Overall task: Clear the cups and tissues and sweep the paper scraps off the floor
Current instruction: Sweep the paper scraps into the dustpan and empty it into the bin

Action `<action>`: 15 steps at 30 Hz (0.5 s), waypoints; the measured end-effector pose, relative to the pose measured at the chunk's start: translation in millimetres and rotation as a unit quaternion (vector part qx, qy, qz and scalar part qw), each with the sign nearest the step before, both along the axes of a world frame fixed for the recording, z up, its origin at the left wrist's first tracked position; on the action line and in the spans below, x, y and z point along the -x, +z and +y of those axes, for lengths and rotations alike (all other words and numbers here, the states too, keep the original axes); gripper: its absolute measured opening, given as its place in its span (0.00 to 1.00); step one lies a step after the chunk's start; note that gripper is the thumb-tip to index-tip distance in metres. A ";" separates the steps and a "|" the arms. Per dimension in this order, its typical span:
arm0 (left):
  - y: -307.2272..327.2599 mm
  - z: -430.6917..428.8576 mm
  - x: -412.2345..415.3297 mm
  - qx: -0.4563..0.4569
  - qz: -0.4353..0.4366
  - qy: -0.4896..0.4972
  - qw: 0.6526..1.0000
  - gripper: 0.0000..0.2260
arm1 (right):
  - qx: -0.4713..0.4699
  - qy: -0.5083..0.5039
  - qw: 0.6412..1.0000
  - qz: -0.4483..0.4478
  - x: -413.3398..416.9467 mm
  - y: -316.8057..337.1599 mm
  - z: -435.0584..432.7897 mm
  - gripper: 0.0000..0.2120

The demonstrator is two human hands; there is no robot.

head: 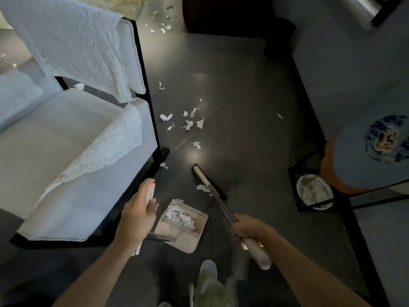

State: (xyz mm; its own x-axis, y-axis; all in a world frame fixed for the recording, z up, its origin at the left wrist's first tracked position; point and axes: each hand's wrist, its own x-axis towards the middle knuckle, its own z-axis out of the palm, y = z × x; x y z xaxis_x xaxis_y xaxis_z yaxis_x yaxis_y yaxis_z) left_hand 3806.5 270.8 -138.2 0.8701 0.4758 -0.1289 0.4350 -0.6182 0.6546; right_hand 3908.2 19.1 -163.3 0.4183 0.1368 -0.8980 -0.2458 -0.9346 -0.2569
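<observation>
The left hand (pixel 137 218) is clenched round the cream top of the dustpan (pixel 188 240) handle, with the pan resting on the dark floor (pixel 243 96) just ahead of the person's shoe (pixel 208 269). A heap of white scraps (pixel 179 214) already lies inside the pan. The right hand (pixel 250 229) grasps the broom (pixel 222 206) part-way along its shaft, above the cream grip; the shaft slants forward and to the left, and the dark head sits on the floor just beyond the pan. One torn piece (pixel 202 187) lies touching the broom head on its left side. Further ahead a loose cluster of paper (pixel 189 125) is scattered across the floor, with a single bit (pixel 163 165) by the foot of the white armchair (pixel 66 140) and another patch of litter (pixel 164 27) well beyond, near the top of the view. The armchair stands to the left with a white cloth (pixel 73 41) draped over its back. To the right, inside a black frame, sits a round bin (pixel 314 191) holding crumpled white material.
</observation>
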 end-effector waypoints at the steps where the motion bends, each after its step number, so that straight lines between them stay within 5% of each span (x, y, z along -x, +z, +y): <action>1: -0.5 0.0 0.7 -0.003 0.000 -0.004 1.000 0.19 | 0.011 0.036 0.999 -0.006 5.6 2.0 5.2 0.21; 4: -1.9 -0.9 4.7 -0.006 -0.002 -0.012 1.000 0.20 | 0.026 0.100 0.995 0.010 26.1 7.5 15.1 0.28; 8: -1.7 -1.0 23.5 -0.025 0.000 -0.037 0.999 0.22 | 0.009 0.125 0.992 0.033 59.6 23.8 18.2 0.23; 12: 1.5 13.1 71.8 -0.004 -0.006 -0.062 0.998 0.22 | -0.054 0.017 0.998 0.040 97.4 48.4 11.0 0.18; 15: 5.1 30.3 122.1 0.003 -0.018 -0.070 0.997 0.22 | -0.076 -0.027 0.992 0.100 128.0 69.1 11.0 0.27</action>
